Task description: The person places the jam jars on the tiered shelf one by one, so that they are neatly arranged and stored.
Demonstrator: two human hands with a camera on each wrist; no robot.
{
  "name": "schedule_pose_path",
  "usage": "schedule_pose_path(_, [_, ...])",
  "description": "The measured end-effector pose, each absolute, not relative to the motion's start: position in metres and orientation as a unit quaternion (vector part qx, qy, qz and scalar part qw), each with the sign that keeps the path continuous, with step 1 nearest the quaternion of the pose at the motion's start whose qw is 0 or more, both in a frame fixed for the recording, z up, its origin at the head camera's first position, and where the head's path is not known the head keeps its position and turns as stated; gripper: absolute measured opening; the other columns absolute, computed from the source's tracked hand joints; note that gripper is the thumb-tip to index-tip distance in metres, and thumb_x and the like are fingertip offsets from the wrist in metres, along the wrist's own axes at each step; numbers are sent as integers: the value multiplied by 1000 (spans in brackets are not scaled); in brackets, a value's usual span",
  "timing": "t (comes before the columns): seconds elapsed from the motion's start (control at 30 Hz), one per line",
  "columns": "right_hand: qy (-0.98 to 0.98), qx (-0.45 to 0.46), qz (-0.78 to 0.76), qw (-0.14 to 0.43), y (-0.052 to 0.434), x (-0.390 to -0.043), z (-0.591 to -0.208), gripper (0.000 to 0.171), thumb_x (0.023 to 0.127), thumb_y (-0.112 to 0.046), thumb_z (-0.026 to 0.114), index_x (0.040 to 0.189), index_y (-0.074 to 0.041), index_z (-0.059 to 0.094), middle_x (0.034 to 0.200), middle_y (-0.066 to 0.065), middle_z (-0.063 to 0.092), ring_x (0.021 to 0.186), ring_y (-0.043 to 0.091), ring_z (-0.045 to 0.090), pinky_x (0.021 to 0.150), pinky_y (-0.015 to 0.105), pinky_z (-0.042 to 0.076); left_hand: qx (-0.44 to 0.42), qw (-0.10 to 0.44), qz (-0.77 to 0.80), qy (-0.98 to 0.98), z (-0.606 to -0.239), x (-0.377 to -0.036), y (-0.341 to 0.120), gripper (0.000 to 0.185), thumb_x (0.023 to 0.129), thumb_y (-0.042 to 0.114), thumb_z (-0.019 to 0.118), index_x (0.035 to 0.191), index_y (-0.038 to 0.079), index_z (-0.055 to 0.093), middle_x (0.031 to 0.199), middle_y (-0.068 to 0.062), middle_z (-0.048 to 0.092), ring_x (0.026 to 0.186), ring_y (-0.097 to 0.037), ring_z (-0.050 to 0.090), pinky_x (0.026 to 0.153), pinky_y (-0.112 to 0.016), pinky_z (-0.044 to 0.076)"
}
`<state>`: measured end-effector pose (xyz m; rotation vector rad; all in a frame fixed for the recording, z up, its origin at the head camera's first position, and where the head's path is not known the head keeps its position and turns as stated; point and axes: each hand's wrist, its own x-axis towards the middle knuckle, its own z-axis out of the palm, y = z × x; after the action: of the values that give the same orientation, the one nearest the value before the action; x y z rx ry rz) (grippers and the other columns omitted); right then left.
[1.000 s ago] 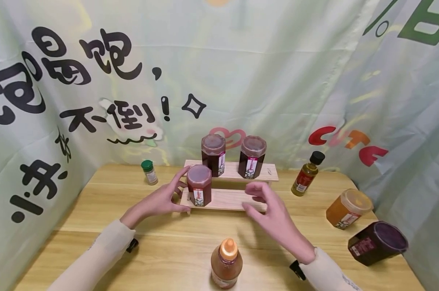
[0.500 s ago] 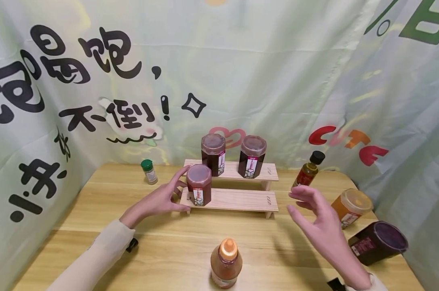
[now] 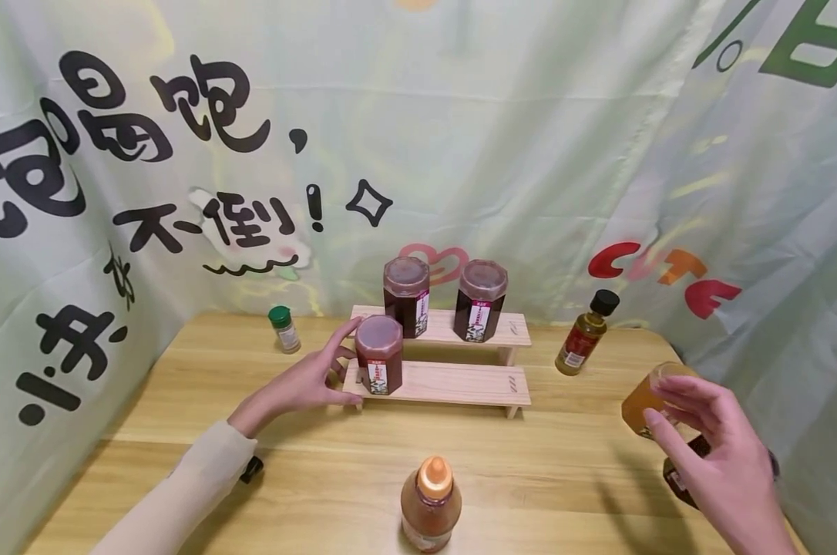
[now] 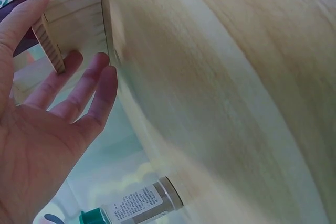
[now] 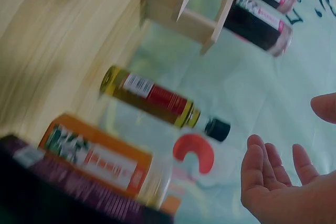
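Note:
A two-step wooden shelf [image 3: 453, 383] stands at the back middle of the table. My left hand [image 3: 319, 376] rests with straight fingers against its left end [image 4: 73, 19], beside a dark red jar [image 3: 379, 354] on the lower step. Two more dark jars [image 3: 406, 296] [image 3: 482, 299] stand on the upper step. My right hand [image 3: 706, 424] hovers open at the right, just over an orange jar [image 3: 642, 399] and holding nothing. In the right wrist view its spread fingers [image 5: 273, 174] are apart from the orange jar [image 5: 100, 161]. A dark jar [image 3: 677, 476] lies mostly hidden behind that hand.
An orange-capped squeeze bottle [image 3: 430, 501] stands near the front edge. A green-capped spice bottle [image 3: 284, 328] is at the back left. A black-capped oil bottle [image 3: 583, 333] is right of the shelf. Printed cloth walls enclose the wooden table [image 3: 183, 432] on three sides.
My right hand has left the shelf's right end and swung right and nearer, over the orange jar. The left hand has stayed at the shelf's left end.

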<state>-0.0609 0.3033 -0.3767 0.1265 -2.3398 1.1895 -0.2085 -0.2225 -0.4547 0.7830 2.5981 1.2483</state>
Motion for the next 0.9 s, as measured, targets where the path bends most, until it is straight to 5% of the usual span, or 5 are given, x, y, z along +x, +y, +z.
schedule_pose_path(0.43, [-848, -134, 437, 268, 346, -45, -392, 60, 97, -6, 82, 147, -27, 56, 131, -23, 55, 123, -9, 52, 98, 3, 36, 262, 75, 411, 870, -455, -208, -222, 130, 86, 27, 98, 176, 33, 4, 139, -14, 68, 98, -19, 72, 89, -47, 58])
schedule_pose_path(0.73, [-818, -251, 436, 279, 359, -41, -410, 102, 87, -8, 86, 169, -24, 29, 155, -8, 38, 149, 10, 35, 124, 25, 19, 260, 78, 410, 871, -455, -208, -221, 131, 86, 26, 98, 176, 36, 3, 138, -14, 68, 98, -18, 71, 88, -47, 57])
schedule_pose_path(0.9, [-824, -253, 451, 234, 375, -42, -428, 112, 85, -9, 91, 169, -30, 21, 155, -5, 33, 147, 12, 33, 115, 12, 20, 256, 78, 410, 872, -456, -208, -223, 132, 86, 29, 98, 176, 37, 2, 139, -14, 67, 100, -18, 70, 90, -48, 57])
